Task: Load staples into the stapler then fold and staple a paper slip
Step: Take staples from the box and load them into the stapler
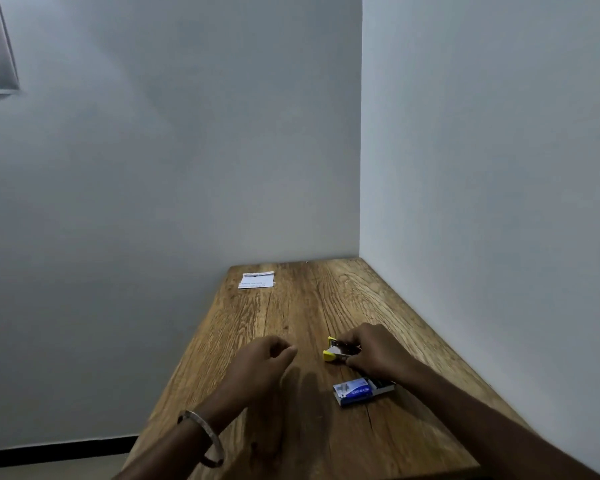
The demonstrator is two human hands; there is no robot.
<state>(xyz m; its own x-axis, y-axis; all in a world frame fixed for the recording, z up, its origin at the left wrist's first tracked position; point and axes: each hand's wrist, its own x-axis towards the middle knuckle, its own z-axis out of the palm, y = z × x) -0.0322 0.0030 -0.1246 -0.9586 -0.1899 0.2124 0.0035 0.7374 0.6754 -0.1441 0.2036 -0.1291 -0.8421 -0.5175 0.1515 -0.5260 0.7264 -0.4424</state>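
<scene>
We are looking down at a narrow wooden table pushed into the corner of two plain grey-white walls, its grain running away from us.

From the head camera, our right hand is curled around the stapler, a small yellow and metal one resting on the wood; its yellow end pokes out to the left of our fingers. Just on the near side of that grip lies the staple box, blue and white, with its inner tray slid partly out. Our left hand hovers to the left of the grip, fingers loosely curled and holding nothing (a metal bangle sits on that wrist). The paper slip lies well beyond the grip, at the far left corner of the table.

We judge the stapler light, rigid and a little slick on its metal parts, so holding it by the body while the other hand opens the top seems wise. The staple strips will likely be brittle and tiny, best pinched gently by their sides. The slip should be thin and easily creased.
</scene>
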